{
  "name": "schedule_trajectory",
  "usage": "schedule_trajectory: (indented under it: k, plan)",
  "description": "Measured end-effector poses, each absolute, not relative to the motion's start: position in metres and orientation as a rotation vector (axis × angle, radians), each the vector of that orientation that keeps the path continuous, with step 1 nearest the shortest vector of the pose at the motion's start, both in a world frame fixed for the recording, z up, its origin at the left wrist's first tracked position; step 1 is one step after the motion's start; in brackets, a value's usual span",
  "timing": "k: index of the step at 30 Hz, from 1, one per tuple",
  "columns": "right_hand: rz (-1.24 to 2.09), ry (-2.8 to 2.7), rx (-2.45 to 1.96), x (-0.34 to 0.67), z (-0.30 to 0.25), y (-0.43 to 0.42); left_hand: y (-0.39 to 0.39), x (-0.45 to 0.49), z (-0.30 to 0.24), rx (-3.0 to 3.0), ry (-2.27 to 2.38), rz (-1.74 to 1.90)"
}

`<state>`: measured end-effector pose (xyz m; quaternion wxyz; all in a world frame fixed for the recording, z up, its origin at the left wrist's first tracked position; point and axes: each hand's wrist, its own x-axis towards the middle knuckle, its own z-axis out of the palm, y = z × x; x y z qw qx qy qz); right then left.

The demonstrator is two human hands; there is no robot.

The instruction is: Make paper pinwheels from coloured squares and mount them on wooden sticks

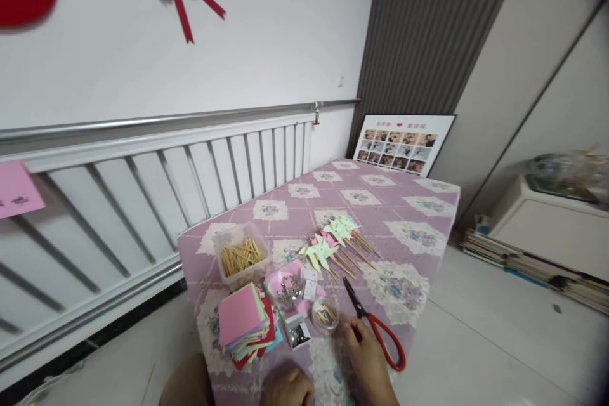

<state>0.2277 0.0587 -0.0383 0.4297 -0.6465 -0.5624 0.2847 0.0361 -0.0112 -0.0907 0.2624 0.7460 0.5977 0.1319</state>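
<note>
My left hand (288, 386) rests at the table's near edge, fingers curled in; whatever it may hold is hidden. Close to the red-handled scissors (364, 314), my right hand (362, 347) has its fingers bent together, and I cannot make out anything in them. Just left of it stands a small round clear tub (325, 315) of short wooden pieces. Beside that, a small open box (297, 333) holds dark metal bits. A pile of silvery pins (289, 292) lies on pink paper behind. To the left sits a stack of coloured square paper (242, 314).
A clear plastic box (242, 257) of wooden sticks stands at the left edge. Several finished paper pinwheels (328, 244) on sticks lie mid-table on the purple patterned cloth (328, 196). A white radiator (228, 168) runs along the wall; a framed photo board (404, 143) leans at the far end.
</note>
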Motion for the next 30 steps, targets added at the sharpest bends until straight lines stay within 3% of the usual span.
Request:
schedule_trajectory:
  k: [7,18,24,30]
  plan:
    - [0.747,-1.380,-1.601,0.217,-0.078,0.022,-0.017,0.035,-0.082,2.070,1.614,0.500]
    - [0.572,-1.616,-1.593,0.204,-0.074,0.020,-0.036,0.024,-0.054,1.789,1.528,0.935]
    - [0.554,-1.676,-1.602,0.202,-0.078,0.020,-0.016,-0.034,-0.012,1.767,1.741,1.194]
    - [0.556,-1.723,-1.593,0.201,-0.081,0.021,0.017,-0.094,0.003,1.786,2.136,0.934]
